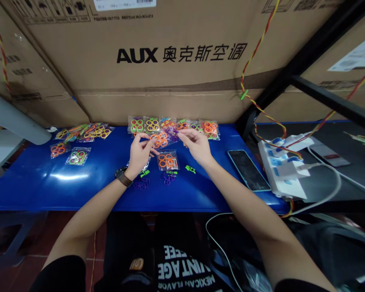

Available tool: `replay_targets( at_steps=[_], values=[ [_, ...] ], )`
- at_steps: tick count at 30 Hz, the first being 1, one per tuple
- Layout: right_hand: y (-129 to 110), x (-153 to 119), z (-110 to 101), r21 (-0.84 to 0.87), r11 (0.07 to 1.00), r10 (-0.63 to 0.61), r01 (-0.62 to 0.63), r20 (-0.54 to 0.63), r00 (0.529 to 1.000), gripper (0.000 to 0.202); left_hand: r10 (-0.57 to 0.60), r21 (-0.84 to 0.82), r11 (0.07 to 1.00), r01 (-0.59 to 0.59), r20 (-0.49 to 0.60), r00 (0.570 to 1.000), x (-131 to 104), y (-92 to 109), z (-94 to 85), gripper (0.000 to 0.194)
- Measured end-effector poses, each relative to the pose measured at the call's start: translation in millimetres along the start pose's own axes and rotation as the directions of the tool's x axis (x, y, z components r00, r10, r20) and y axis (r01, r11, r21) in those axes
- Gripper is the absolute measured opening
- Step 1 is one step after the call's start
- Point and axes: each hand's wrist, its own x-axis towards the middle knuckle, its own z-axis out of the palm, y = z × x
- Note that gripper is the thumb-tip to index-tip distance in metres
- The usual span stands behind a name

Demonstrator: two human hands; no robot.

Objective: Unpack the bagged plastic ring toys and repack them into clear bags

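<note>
My left hand (pixel 140 153), with a watch on its wrist, pinches the left side of a small clear bag holding orange ring-shaped pieces (pixel 159 140). Closed at the bag's upper right, my right hand (pixel 195 144) grips a purple plastic piece (pixel 172 133) between thumb and fingers. Whether the purple piece is inside the bag or just over it, I cannot tell. Below lies another clear bag with orange parts (pixel 168 160). Loose purple pieces (pixel 141 183) and a green piece (pixel 190 169) rest nearer to me. A further bag is partly hidden under my left hand.
Several filled bags (pixel 152 125) stand in a row along the cardboard box (pixel 176 89). More bags (pixel 94 130) are heaped on the left of the blue table (pixel 88 190). A phone (pixel 249 170) and a white power strip (pixel 280 172) with cables lie on the right.
</note>
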Motion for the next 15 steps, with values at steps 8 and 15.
replay_targets(
  at_steps=[8, 15],
  values=[
    [0, -1, -1, -0.049, 0.999, 0.007, -0.009, -0.032, 0.999, 0.026, 0.019, -0.04, 0.999, -0.021, -0.051, 0.998, 7, 0, -3.8, 0.036],
    [5, -1, -1, -0.044, 0.999, -0.005, 0.004, -0.01, 1.0, 0.025, -0.038, -0.051, 0.998, 0.034, -0.089, 0.995, 10, -5, -7.3, 0.029]
  ],
)
